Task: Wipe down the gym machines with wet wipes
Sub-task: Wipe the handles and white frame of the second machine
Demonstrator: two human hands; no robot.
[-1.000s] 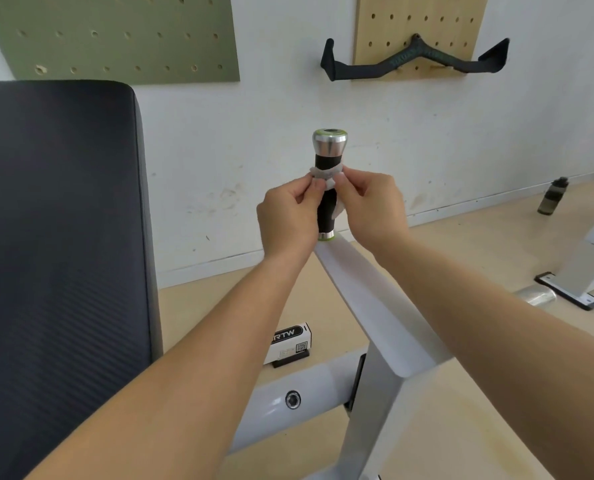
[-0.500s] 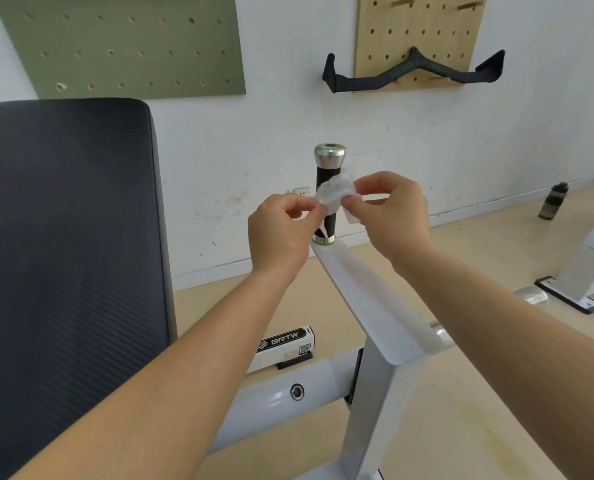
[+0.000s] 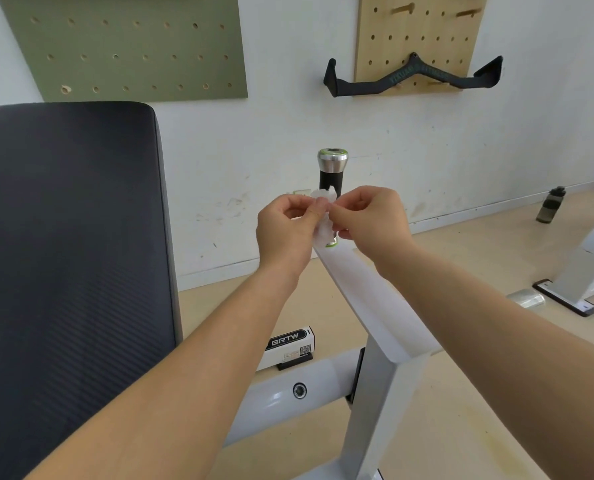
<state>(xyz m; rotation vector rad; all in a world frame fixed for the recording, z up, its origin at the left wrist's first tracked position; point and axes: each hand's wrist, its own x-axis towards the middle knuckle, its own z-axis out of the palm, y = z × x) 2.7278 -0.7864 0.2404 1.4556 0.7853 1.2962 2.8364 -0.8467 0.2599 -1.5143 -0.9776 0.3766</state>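
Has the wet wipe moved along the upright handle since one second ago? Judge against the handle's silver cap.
Yes. The wet wipe has moved down, away from the silver cap, toward the handle's base, pinched by the left hand and right hand.

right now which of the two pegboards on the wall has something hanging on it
The tan wooden pegboard on the right: a black bar handle hangs across its pegs. The green pegboard on the left shows only holes.
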